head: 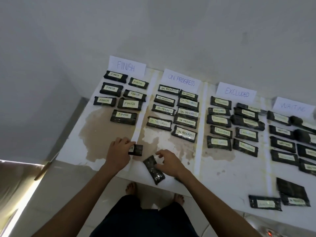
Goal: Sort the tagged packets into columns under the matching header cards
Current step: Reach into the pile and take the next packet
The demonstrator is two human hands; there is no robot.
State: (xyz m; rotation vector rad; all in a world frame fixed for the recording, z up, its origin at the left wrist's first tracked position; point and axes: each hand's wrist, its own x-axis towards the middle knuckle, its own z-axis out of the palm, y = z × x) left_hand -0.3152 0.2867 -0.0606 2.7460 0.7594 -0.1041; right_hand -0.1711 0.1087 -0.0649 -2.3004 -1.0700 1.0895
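The left hand pinches a packet by its left end; the tag shows only "SH". Its long axis runs left-right, and it lies at the table's near edge, below the FINISH column. The FINISH card stands straight ahead. The right hand grips another packet, tag hidden.

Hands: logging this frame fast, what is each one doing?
Left hand: closed on packet, tag ending "SH".
Right hand: fingers on face-down packet; grip unclear.
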